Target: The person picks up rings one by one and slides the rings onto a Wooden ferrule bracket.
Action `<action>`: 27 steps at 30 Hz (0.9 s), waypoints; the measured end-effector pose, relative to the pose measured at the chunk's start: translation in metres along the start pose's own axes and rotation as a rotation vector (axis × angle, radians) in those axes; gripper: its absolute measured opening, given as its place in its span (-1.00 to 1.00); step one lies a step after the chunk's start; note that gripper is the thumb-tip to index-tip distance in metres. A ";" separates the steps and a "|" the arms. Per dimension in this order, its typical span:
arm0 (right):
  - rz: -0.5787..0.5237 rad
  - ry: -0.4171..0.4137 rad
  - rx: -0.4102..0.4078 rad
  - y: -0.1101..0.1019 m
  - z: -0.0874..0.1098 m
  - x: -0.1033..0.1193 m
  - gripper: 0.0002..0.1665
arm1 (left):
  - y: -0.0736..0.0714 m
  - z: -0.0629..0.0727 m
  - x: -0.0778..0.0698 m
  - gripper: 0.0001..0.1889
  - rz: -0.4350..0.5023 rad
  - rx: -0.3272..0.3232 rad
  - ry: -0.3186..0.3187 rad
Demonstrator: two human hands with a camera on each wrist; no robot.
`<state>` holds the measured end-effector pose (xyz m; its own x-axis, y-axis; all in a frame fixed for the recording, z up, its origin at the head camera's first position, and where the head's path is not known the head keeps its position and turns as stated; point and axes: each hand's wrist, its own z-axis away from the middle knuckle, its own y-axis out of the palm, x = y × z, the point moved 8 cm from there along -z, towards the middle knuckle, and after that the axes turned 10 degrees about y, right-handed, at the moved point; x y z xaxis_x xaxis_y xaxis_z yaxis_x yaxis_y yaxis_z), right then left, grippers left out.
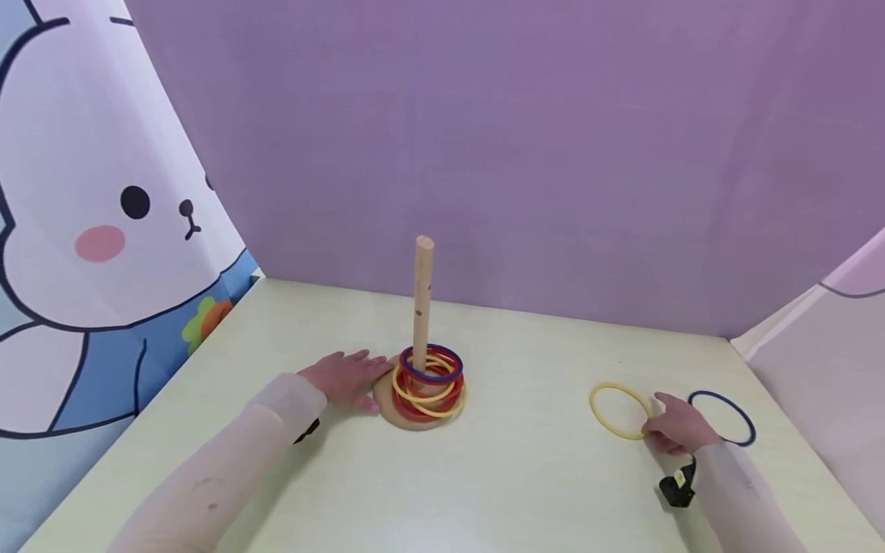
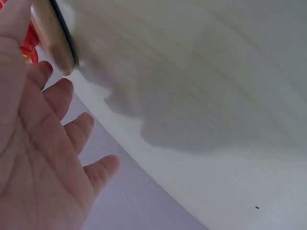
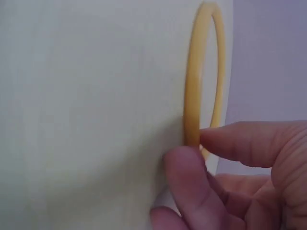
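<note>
My right hand (image 1: 677,424) pinches a thin yellow ring (image 1: 612,385) by its near right edge. In the right wrist view the thumb and a finger grip this yellow ring (image 3: 193,86), which stands edge-on to the camera. On the left, my left hand (image 1: 348,380) lies with fingers spread at the edge of a round wooden base (image 1: 386,405). From the base rises an upright wooden post (image 1: 422,299). Red, yellow and blue rings (image 1: 430,400) are stacked loosely around its foot. The left wrist view shows the fingers extended beside the base's rim (image 2: 53,40).
A dark blue ring (image 1: 707,393) lies on the pale table (image 1: 512,476), just right of my right hand. A purple cloth wall (image 1: 512,153) borders the table at the back. To the left stands a panel with a cartoon animal (image 1: 69,192).
</note>
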<state>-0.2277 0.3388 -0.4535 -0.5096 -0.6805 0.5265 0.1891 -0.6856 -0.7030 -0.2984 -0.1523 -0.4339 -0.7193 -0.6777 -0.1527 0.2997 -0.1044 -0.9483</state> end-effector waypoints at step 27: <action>-0.175 -0.090 0.011 0.016 -0.002 0.022 -0.25 | -0.003 -0.006 0.002 -0.08 -0.007 0.014 0.006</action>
<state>-0.2375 0.3135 -0.4546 -0.4588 -0.5703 0.6814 0.1133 -0.7981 -0.5917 -0.3043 -0.1487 -0.4334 -0.7250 -0.6728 -0.1473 0.3033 -0.1198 -0.9453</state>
